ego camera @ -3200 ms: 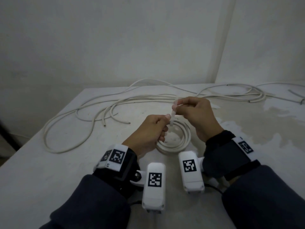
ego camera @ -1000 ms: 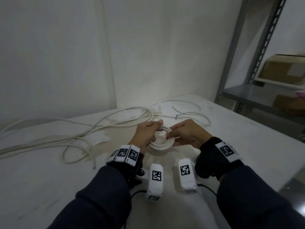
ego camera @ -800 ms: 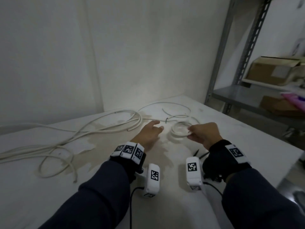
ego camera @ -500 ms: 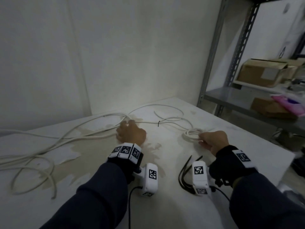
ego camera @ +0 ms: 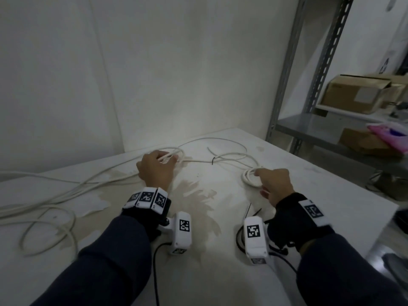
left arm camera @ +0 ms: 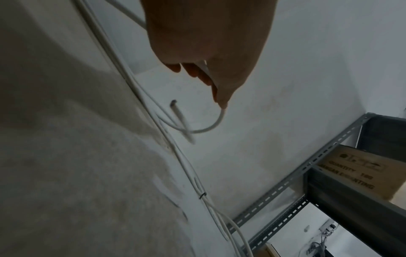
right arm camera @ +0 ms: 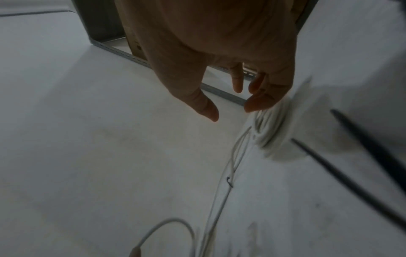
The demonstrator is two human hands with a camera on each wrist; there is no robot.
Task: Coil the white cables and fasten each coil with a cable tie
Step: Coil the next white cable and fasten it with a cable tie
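A small tied white coil (ego camera: 251, 178) lies on the white table (ego camera: 220, 272) at the right. My right hand (ego camera: 266, 181) hovers at it with fingers relaxed and thumb spread; one fingertip (right arm camera: 255, 104) is at the rim of the coil (right arm camera: 271, 127). My left hand (ego camera: 163, 161) is at the back of the table, fingers curled round a loose white cable (ego camera: 176, 154). In the left wrist view the cable (left arm camera: 211, 127) leaves the left hand (left arm camera: 204, 76) and loops to its cut end. Black cable ties (ego camera: 249, 212) lie under my right wrist.
More loose white cable (ego camera: 55, 195) sprawls over the table's left half. A black tie (ego camera: 213, 160) sits on a cable strand at the back. A grey metal rack (ego camera: 284, 89) with cardboard boxes (ego camera: 353, 93) stands right of the table edge. The wall is close behind.
Both hands held the small coil a second ago. The right hand has carried it to the right and laid it down; the left hand has reached back and gripped a loose cable.
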